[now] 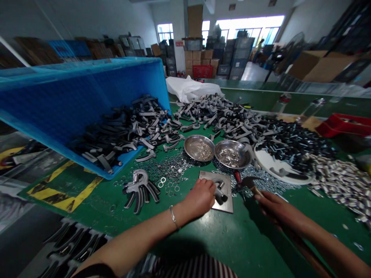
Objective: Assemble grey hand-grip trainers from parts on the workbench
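As the left hand (198, 197) grips a fitting (220, 197) — the right (275, 208) (closed) grips a hammer (249, 183).

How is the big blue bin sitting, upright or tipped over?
Tipped onto its side: the blue plastic bin has its open mouth facing along the green workbench, and dark grey handle parts spill out of it.

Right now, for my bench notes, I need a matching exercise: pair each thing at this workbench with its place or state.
Things:
1. Blue plastic crate
2. Left hand
3. Right hand
4. Steel bowls

Places or states:
A. Side by side, beyond the steel plate
B. Grips a wooden-handled hammer
C. Tipped over, spilling grey-black parts
D. Touches a dark part on the steel plate

Right pairs: 1-C, 2-D, 3-B, 4-A.
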{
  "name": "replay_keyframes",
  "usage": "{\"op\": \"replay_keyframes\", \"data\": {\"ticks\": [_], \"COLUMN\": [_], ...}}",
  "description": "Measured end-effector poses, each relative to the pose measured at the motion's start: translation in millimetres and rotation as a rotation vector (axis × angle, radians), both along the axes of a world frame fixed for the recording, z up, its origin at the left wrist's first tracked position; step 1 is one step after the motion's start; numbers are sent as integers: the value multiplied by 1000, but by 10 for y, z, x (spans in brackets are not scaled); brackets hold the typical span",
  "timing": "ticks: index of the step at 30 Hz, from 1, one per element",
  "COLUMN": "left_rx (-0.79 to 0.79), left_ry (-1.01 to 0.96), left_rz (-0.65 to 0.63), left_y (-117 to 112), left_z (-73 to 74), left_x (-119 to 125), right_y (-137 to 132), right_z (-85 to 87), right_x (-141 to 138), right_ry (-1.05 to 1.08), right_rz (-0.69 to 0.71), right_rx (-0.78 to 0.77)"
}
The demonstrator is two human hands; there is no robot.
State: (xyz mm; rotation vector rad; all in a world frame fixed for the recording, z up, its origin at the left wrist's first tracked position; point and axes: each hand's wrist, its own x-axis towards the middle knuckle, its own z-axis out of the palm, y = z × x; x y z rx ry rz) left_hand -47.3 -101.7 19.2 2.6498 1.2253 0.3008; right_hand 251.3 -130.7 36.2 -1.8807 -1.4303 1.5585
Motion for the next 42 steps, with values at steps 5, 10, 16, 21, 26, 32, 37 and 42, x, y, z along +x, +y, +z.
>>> {"op": "replay_keyframes", "data": {"ticks": [5, 10, 16, 21, 26, 32, 37, 42], "left_rx": [4, 101, 86, -45, -384, -239, -231, -227], "left_ry": [8, 48, 63, -83, -516, -327, -252, -279], "left_rz": [-12, -34, -43, -33, 221, 192, 175, 222], "left_y": [-48, -182, -177, -77, 167, 120, -40, -26], "left_z": [-3, -250, -282, -63, 62, -89, -188, -247], "left_x": [21, 40, 39, 17, -90, -163, -89, -40], "right_y": [-15, -13, 75, 27, 249, 627, 661, 547], "right_z": [-53, 113, 5, -157, -156, -335, -371, -115], "right_x": [164, -336, -547, 25, 353, -325, -388, -444], "right_ry": [-304, -351, -340, -138, -841, -978, -959, -368], "right_rz": [-49, 121, 265, 15, 168, 283, 306, 54], "right_rx": [297, 579, 399, 78, 627, 554, 528, 657]}}
